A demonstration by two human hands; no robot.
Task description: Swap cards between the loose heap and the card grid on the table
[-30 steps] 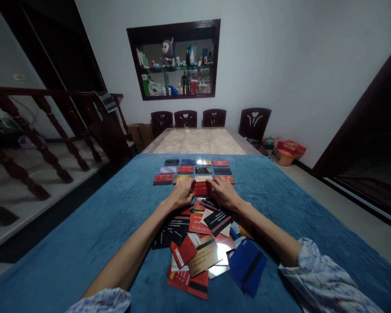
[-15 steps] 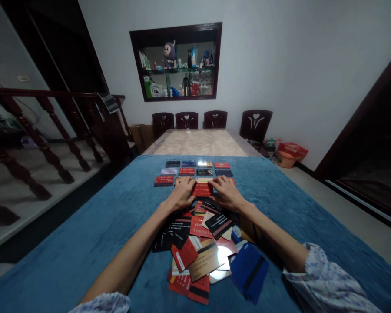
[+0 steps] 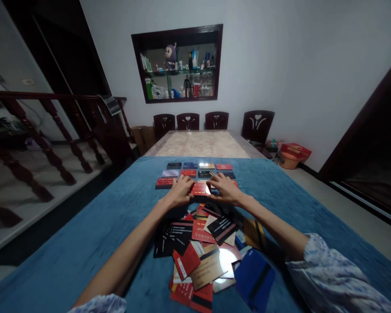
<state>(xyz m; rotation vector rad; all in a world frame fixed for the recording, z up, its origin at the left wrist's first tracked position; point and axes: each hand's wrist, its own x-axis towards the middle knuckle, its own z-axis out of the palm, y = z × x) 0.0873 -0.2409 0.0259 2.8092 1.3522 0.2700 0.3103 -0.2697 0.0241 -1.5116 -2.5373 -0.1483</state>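
Observation:
Both my hands hold one red card [image 3: 200, 188] by its ends, low over the blue cloth [image 3: 84, 234]. My left hand [image 3: 178, 194] pinches its left end, my right hand [image 3: 226, 191] its right end. Just beyond the card lie neat rows of cards [image 3: 195, 170] in red, dark and pale colours. Between my forearms, nearer to me, spreads a loose heap of cards [image 3: 205, 248] with several red, black, tan and blue ones overlapping.
The blue cloth covers the near part of a long marble-topped table [image 3: 198, 143]. Several dark chairs [image 3: 215, 120] stand at its far end below a wall niche with bottles. A wooden stair railing [image 3: 52, 130] runs at the left.
My two hands have carried the red card a little farther away from me, toward the laid-out rows. The view has shifted slightly.

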